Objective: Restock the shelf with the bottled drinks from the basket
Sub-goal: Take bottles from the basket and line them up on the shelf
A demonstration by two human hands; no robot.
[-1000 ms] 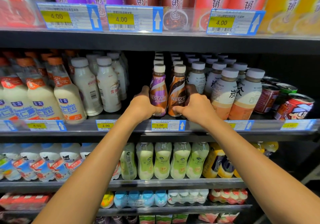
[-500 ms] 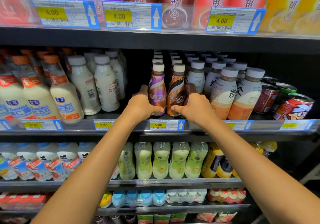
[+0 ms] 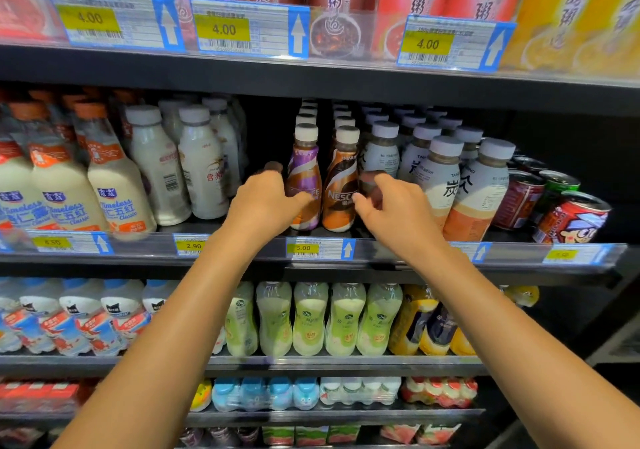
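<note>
While we are facing a dark store rack stacked with drinks, we are reaching both bare arms to its middle shelf (image 3: 145, 259), where clear rails are carrying yellow price tags, one reading 5.00 (image 3: 320, 248). Cream-coloured bottles with orange caps (image 3: 117, 188) are standing at the left, white-capped bottles (image 3: 440, 178) and tilted cans (image 3: 571, 220) at the right, and pale green bottles (image 3: 311, 320) are lining the shelf below. Two upright rows are running back at the centre, fronted by a purple Nescafé bottle (image 3: 306, 168) and a brown Nescafé bottle (image 3: 341, 185), standing side by side. Our left hand (image 3: 263, 202) is gripping the purple one, thumb across its front and fingers curling round its left side. Our right hand (image 3: 398, 213) is curling just beside the brown one, thumb tip at its right edge; blur is keeping us from telling whether it is gripping.
</note>
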